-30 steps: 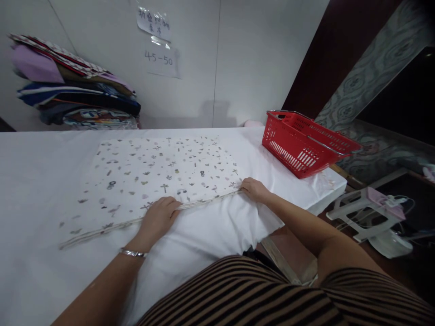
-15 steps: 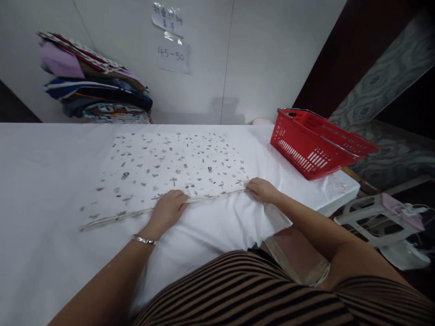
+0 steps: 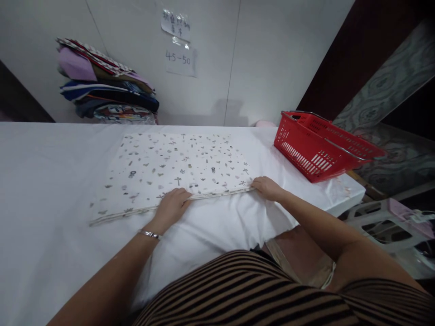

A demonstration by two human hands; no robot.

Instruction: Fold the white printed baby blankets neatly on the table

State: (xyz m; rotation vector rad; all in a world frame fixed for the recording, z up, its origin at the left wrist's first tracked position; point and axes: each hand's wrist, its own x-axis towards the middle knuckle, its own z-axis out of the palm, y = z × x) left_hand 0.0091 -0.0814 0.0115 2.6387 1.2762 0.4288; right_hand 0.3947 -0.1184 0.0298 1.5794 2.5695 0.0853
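- Table point(image 3: 50, 181): we see a white cover over the whole top. Its left end is cut off by the frame, and the near edge is hidden behind our striped top point(image 3: 238, 290).
- Printed cloth point(image 3: 176, 158): it lies flat mid-table, white with small grey motifs. Its long axis runs left-right, roughly along the near edge. The near hem is skewed, with its left end closer to us than its right. We make out at least two layers at that hem but can't count them.
- Fabric stack point(image 3: 108, 90): folded pieces sit at the far edge, left of centre, against the wall and well apart from the cloth.
- Red basket point(image 3: 306, 149): it sits at the right end of the table, near the cloth's right side but not touching it. We can't see what's inside.
- Left hand point(image 3: 171, 206): it is on the near hem about midway along, fingers curled shut over it, thumb hidden. The cloth lies ahead of the fingers.
- Right hand point(image 3: 268, 188): it is at the cloth's near right corner, fingers bent in and closed on it, tips partly hidden. Neither hand is near the left half of the hem.
- Wall notes point(image 3: 180, 59): we read "45-50" on the lower one; the handwriting above it is illegible.
- Bracelet point(image 3: 149, 234): a metal band on the left wrist.
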